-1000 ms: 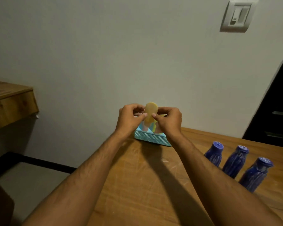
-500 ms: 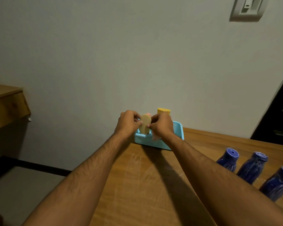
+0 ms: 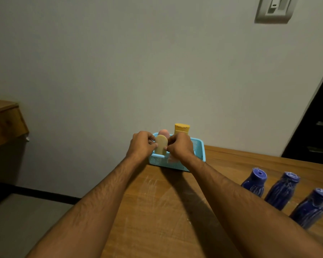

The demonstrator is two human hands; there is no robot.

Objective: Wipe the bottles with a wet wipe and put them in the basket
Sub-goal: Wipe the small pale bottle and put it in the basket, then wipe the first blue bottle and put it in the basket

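- Head view: my left hand (image 3: 141, 146) and right hand (image 3: 181, 147) meet over the blue basket (image 3: 199, 152), which stands at the far left corner of the wooden table (image 3: 157, 211), close to the wall.
- Both hands have curled fingers pinching the pale yellow bottle (image 3: 160, 147) from either side; it stands upright with its lower end inside the basket's near left part.
- A pink bottle (image 3: 164, 133) and a yellow-orange bottle (image 3: 181, 129) stand in the basket behind it.
- Something pale pink shows under my right hand against the basket's front wall; I cannot tell whether it is the wipe.
- Three dark blue bottles (image 3: 254, 184) (image 3: 282, 190) (image 3: 309, 207) stand in a row near the table's right edge, well apart from the basket.
- A light switch (image 3: 274, 9) sits high on the wall.
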